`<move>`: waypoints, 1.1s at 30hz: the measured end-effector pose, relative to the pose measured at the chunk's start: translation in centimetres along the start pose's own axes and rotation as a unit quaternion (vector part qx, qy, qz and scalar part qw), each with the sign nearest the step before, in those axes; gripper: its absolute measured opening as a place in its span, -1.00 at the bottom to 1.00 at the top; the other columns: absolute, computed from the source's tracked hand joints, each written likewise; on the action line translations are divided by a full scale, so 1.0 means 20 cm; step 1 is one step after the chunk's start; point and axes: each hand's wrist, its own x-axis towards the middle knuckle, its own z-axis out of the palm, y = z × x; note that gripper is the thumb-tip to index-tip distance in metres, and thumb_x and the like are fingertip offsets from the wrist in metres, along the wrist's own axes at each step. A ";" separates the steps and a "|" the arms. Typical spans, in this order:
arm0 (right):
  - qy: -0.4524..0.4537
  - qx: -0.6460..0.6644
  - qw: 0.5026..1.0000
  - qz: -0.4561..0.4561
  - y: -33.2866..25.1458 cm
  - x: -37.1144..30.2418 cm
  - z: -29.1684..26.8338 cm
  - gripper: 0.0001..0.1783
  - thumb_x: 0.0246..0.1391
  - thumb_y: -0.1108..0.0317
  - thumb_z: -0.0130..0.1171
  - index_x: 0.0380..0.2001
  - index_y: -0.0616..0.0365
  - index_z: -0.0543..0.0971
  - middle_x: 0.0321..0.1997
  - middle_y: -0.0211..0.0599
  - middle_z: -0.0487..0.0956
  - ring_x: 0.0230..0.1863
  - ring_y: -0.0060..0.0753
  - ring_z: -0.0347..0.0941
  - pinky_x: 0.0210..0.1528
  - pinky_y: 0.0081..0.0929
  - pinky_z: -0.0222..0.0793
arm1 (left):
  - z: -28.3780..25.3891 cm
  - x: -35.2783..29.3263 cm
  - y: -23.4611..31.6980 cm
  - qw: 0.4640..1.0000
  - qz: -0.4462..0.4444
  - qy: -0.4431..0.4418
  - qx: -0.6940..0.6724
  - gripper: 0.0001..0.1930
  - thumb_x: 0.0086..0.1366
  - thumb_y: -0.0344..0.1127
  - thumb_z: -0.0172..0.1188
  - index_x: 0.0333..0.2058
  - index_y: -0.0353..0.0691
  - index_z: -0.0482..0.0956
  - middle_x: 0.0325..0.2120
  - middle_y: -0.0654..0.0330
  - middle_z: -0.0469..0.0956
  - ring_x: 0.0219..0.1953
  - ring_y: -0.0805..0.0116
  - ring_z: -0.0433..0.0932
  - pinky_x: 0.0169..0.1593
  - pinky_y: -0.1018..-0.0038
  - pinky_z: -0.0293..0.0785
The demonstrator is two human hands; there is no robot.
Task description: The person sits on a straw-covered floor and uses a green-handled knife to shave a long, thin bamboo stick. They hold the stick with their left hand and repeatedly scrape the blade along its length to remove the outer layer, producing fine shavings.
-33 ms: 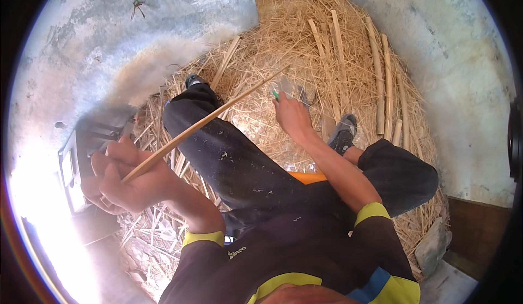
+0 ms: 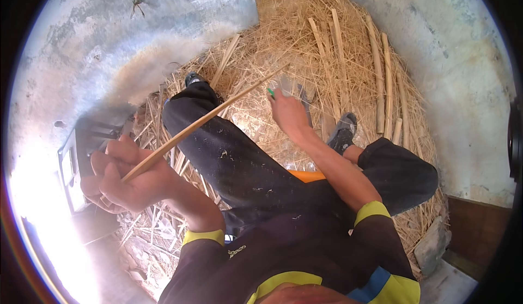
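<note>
A long, thin split bamboo strip [image 2: 200, 121] runs from my left hand [image 2: 128, 176] up and to the right, across my left leg. My left hand is closed round its near end, and the strip narrows toward its far tip. My right hand [image 2: 289, 113] is closed beside that far end, low over the straw. A small bright green piece [image 2: 271, 92] pokes out by its thumb and forefinger; the rest of it is hidden in the fingers. A grey, blade-like flat piece [image 2: 304, 95] shows just beyond the right hand; whether the two touch I cannot tell.
Dry straw and shavings [image 2: 272, 20] cover the floor between two pale walls. Several bamboo lengths [image 2: 376, 75] lie at the far right. An orange thing [image 2: 306, 176] shows between my legs. A dark-framed object [image 2: 76, 157] stands at left, a stone block [image 2: 433, 247] at lower right.
My right hand has shifted slightly left and away from me along the strip, with the green piece in it. The left hand and the strip stay almost still.
</note>
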 end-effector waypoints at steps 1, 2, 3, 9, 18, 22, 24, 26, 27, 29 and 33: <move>-0.012 0.008 1.000 -0.014 -0.06 -0.01 0.01 -0.76 0.26 0.28 -0.10 -0.28 0.27 0.38 -0.58 0.11 0.54 -0.51 0.14 0.53 -0.49 -0.01 0.42 | 0.02 -0.01 0.02 0.999 0.000 0.018 0.031 -0.72 -0.05 -0.53 -0.08 -0.67 -0.09 -0.02 -0.80 0.35 -0.09 -0.81 0.59 -0.12 -0.72 0.60 -0.24; -0.016 0.011 0.999 -0.028 -0.10 0.01 -0.02 -0.77 0.26 0.28 -0.10 -0.28 0.27 0.39 -0.56 0.11 0.55 -0.48 0.15 0.54 -0.47 -0.01 0.43 | 0.05 -0.01 0.02 0.998 0.000 0.038 0.053 -0.72 -0.08 -0.50 -0.12 -0.69 -0.06 -0.06 -0.80 0.36 -0.12 -0.81 0.59 -0.15 -0.69 0.60 -0.27; -0.008 -0.026 1.000 -0.002 0.00 0.04 0.02 -0.79 0.24 0.31 -0.09 -0.30 0.27 0.39 -0.53 0.12 0.56 -0.45 0.13 0.55 -0.46 -0.05 0.45 | 0.07 0.00 0.01 0.999 -0.002 0.026 0.034 -0.72 -0.08 -0.51 -0.12 -0.69 -0.06 -0.05 -0.81 0.36 -0.10 -0.81 0.59 -0.14 -0.69 0.60 -0.26; 0.009 -0.065 0.996 0.060 0.18 0.15 0.18 -0.87 0.19 0.44 -0.12 -0.31 0.29 0.39 -0.44 0.13 0.57 -0.36 0.08 0.57 -0.38 -0.10 0.50 | 0.05 0.01 -0.04 0.990 0.074 0.003 0.124 -0.72 -0.08 -0.57 -0.13 -0.71 -0.06 -0.03 -0.83 0.34 -0.02 -0.83 0.59 -0.06 -0.70 0.61 -0.22; 0.024 -0.044 0.997 0.060 0.17 0.18 0.26 -0.78 0.19 0.36 -0.06 -0.26 0.35 0.40 -0.41 0.17 0.57 -0.31 0.16 0.56 -0.32 -0.09 0.51 | 0.08 0.04 -0.05 0.991 0.035 0.058 0.112 -0.66 0.00 -0.60 -0.04 -0.73 -0.06 0.02 -0.82 0.35 0.00 -0.83 0.58 0.04 -0.72 0.61 -0.08; 0.032 -0.012 0.997 0.074 0.13 0.23 0.23 -0.72 0.23 0.30 -0.08 -0.15 0.34 0.35 -0.44 0.16 0.57 -0.33 0.17 0.56 -0.33 -0.08 0.51 | 0.14 0.09 -0.05 0.993 -0.034 0.104 0.053 -0.66 0.03 -0.62 -0.02 -0.72 -0.08 0.07 -0.82 0.38 0.05 -0.81 0.60 0.08 -0.70 0.61 -0.01; 0.005 -0.020 0.998 0.056 0.04 0.19 0.14 -0.70 0.25 0.29 -0.11 -0.09 0.32 0.31 -0.46 0.15 0.57 -0.35 0.15 0.56 -0.33 -0.06 0.50 | 0.09 0.09 -0.06 0.994 -0.039 0.091 0.041 -0.68 0.04 -0.62 -0.03 -0.71 -0.09 0.11 -0.84 0.38 0.09 -0.81 0.62 0.07 -0.70 0.63 -0.05; -0.005 0.015 1.000 0.024 -0.07 0.19 0.07 -0.67 0.26 0.22 -0.12 -0.07 0.25 0.29 -0.51 0.19 0.54 -0.44 0.19 0.52 -0.39 -0.03 0.47 | 0.06 0.08 -0.07 0.996 -0.032 0.078 0.033 -0.70 0.04 -0.62 -0.05 -0.70 -0.10 0.12 -0.85 0.38 0.10 -0.81 0.63 0.07 -0.71 0.63 -0.07; -0.010 0.032 0.999 0.008 -0.10 0.19 0.06 -0.66 0.26 0.18 -0.13 -0.07 0.22 0.28 -0.53 0.20 0.52 -0.48 0.21 0.51 -0.41 -0.02 0.45 | 0.05 0.08 -0.07 0.997 -0.021 0.071 0.033 -0.71 0.03 -0.62 -0.05 -0.70 -0.10 0.12 -0.85 0.37 0.10 -0.82 0.63 0.07 -0.71 0.64 -0.08; 0.016 0.001 0.999 -0.042 -0.03 0.21 0.13 -0.70 0.24 0.22 -0.13 -0.12 0.23 0.38 -0.56 0.09 0.53 -0.50 0.15 0.50 -0.41 -0.03 0.44 | 0.06 0.07 -0.06 0.999 0.002 0.046 0.029 -0.72 0.01 -0.63 -0.07 -0.69 -0.11 0.10 -0.85 0.36 0.09 -0.83 0.64 0.05 -0.73 0.64 -0.11; -0.144 -0.186 0.939 0.250 1.03 0.13 0.39 -0.67 0.11 0.26 0.02 -0.14 0.17 0.61 -0.11 -0.03 0.60 -0.06 -0.08 0.55 -0.13 -0.24 0.47 | 0.16 0.04 -0.02 0.999 0.034 -0.016 -0.013 -0.74 -0.02 -0.63 -0.09 -0.68 -0.14 0.06 -0.85 0.35 0.03 -0.86 0.65 -0.02 -0.78 0.64 -0.20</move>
